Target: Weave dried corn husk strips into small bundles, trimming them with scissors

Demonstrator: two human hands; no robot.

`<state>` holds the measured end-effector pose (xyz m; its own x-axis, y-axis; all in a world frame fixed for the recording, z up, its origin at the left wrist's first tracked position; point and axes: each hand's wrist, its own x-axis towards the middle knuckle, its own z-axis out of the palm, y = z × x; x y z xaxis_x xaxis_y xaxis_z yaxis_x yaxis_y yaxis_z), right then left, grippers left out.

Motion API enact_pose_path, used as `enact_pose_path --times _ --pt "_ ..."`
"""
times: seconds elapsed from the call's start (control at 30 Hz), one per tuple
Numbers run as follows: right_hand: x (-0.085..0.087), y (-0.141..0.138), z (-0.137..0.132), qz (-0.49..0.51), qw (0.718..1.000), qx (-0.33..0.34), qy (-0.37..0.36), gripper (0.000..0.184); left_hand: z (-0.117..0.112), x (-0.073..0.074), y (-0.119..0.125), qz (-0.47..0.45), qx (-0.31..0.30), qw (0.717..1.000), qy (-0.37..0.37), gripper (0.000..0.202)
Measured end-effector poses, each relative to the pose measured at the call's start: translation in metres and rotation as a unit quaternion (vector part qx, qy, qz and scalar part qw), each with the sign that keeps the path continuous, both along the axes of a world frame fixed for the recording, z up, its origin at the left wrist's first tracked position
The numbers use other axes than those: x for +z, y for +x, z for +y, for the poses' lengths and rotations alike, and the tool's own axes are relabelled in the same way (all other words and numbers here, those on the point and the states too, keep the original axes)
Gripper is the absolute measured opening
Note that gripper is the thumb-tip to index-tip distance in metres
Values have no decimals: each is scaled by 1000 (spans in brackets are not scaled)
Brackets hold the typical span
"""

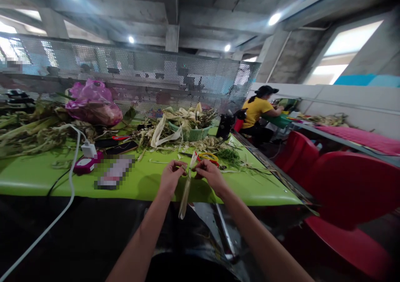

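Note:
Between my two hands a narrow bundle of dry corn husk (185, 198) stands nearly upright, its pale, split end up and its folded end hanging past the table edge. My left hand (172, 177) is closed, fingertips pinched at the bundle's left side. From the right, my right hand (211, 175) pinches at the same height. A bit of thin green strip seems to cross the bundle there, too small to make out fully. Just behind lie scissors with yellow and red handles (208, 157), partly hidden by my right hand, and a heap of green shreds (229, 158).
A green basket (200, 134) piled with husks stands at the back. Purple plastic bag (93, 103), purple power block (86, 164), white cable (72, 182) and phone (121, 147) are left. Red chairs (346, 186) stand right; a person in yellow (258, 111) sits beyond.

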<state>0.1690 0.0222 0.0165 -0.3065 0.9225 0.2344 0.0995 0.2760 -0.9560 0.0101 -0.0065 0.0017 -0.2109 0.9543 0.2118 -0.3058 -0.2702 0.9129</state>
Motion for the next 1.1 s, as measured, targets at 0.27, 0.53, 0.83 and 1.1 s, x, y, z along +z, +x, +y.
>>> enact_pose_path --times 0.27,0.53,0.83,1.1 --pt "-3 -8 -6 21 1000 7 -21 26 -3 3 1 -35 -14 999 -1 20" --pt "-14 -13 2 -47 997 -31 44 21 -5 2 0 -15 -23 1000 7 23" --pt "-8 -6 -11 -206 951 -64 221 10 1 -6 -1 65 12 997 28 15" --pt "-11 -8 -10 -199 951 -89 220 11 9 -7 -5 64 22 998 16 19"
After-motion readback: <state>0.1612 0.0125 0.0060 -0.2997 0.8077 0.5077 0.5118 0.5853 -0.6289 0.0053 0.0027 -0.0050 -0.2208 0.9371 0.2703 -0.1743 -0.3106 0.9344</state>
